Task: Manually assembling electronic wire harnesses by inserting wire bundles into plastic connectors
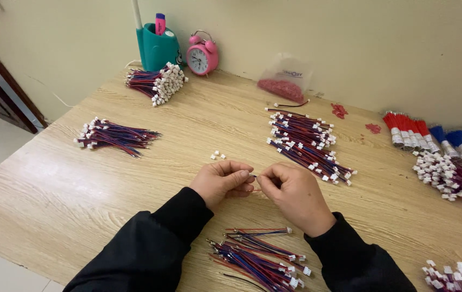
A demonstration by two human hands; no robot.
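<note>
Both hands meet mid-table: left hand (223, 180) and right hand (291, 192) pinch a tiny wire (253, 176) together. Wire pile (261, 257) at 6 o'clock, clock (202, 56) at 12.

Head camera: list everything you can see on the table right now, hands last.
Wire bundles with white plugs: six heaps, red and blue, spread over the table.
Loose white plugs: a few, white, above the left hand.
Red and blue taped bundles: one row, far right.
Bag of red bits: one, clear, by the wall.
Alarm clock: one, pink, far edge.
Pen holder: one, teal, left of the clock.
Table: one, light wood.
Left hand and right hand: fingers pinch a small wire piece between them.
</note>
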